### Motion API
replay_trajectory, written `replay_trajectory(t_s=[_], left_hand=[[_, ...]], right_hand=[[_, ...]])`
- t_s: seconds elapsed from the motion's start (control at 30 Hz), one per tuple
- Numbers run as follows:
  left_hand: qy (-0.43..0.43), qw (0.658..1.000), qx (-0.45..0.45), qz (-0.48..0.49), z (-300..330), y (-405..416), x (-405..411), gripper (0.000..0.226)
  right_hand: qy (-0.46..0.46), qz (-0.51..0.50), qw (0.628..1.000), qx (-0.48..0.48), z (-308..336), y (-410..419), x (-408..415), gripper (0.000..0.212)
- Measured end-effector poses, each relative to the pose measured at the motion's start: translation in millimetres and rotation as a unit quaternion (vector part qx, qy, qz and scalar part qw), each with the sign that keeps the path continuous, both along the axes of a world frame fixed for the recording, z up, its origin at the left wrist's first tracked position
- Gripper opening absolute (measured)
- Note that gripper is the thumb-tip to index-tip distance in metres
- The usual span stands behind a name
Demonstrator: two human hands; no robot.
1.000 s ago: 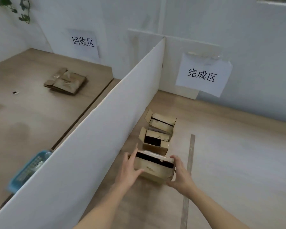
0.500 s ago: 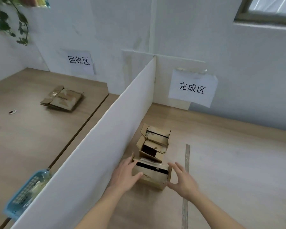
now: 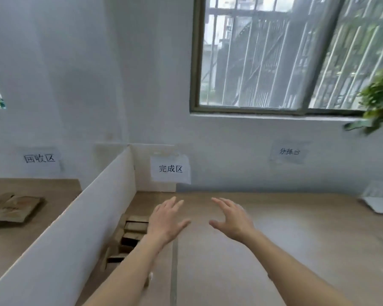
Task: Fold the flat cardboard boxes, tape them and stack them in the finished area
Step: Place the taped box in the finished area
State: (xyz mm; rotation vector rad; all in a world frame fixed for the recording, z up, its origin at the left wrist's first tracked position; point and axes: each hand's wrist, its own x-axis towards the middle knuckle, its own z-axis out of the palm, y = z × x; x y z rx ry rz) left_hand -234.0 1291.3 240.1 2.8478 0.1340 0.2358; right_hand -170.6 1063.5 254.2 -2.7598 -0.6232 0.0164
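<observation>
Folded cardboard boxes sit in a short row below and to the left of my left hand, tucked just beside the white divider board, under the finished-area sign; my forearm hides part of the row, so I cannot tell how neatly they line up. Both my hands hang above the wooden table with fingers spread and loose, holding nothing, my right hand apart from the left and farther from the boxes. Beyond the divider, well off to the left of my grip, lies a stack of flat cardboard, which I judge is the work left. The risk I see from here: the nearest boxes look open and light, so my left forearm could knock the row crooked. Blur keeps me from reading any tape seams.
</observation>
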Motion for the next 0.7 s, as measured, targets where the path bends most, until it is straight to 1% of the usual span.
replay_trajectory(t_s=[0.17, 0.33, 0.5, 0.57, 0.7], left_hand=[[-0.049, 0.996, 0.01, -0.08, 59, -161, -24, 0.078], [-0.086, 0.979, 0.002, -0.186, 102, -350, -64, 0.078], [-0.107, 0.944, -0.023, -0.313, 137, -543, -113, 0.073], [-0.106, 0.926, -0.029, -0.362, 148, -612, -137, 0.071], [-0.106, 0.89, -0.033, -0.442, 155, -728, -183, 0.074]], right_hand=[[-0.051, -0.081, 0.995, -0.009, 65, -174, -64, 0.081], [-0.08, -0.182, 0.98, -0.034, 113, -356, -161, 0.077], [-0.079, -0.309, 0.947, -0.051, 144, -521, -270, 0.071], [-0.065, -0.363, 0.927, -0.064, 151, -582, -312, 0.072], [-0.055, -0.459, 0.885, -0.061, 161, -686, -398, 0.071]])
